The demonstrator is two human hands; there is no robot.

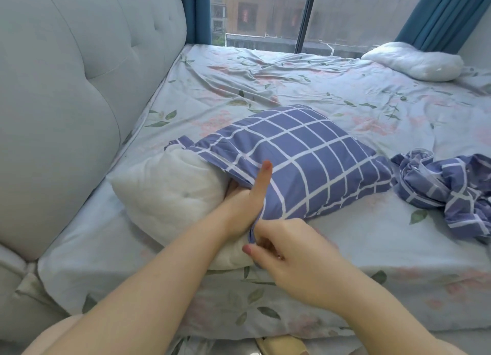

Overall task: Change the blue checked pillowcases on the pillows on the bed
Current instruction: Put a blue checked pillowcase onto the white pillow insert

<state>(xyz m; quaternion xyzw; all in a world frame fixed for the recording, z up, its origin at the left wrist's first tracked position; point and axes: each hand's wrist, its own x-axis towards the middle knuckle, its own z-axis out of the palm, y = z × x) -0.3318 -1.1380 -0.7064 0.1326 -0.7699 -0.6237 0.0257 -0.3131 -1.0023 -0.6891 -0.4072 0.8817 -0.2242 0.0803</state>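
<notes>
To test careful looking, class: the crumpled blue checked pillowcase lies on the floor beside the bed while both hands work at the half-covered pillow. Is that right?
No. The head view shows the crumpled pillowcase on the bed, right of the pillow, not on the floor. The left hand and right hand do work at that pillow.

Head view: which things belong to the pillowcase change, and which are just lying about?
In the job: checked pillowcase, half-out pillow, left hand, right hand, crumpled pillowcase, bare pillow.
Lying about: slipper, curtain, headboard.
</notes>
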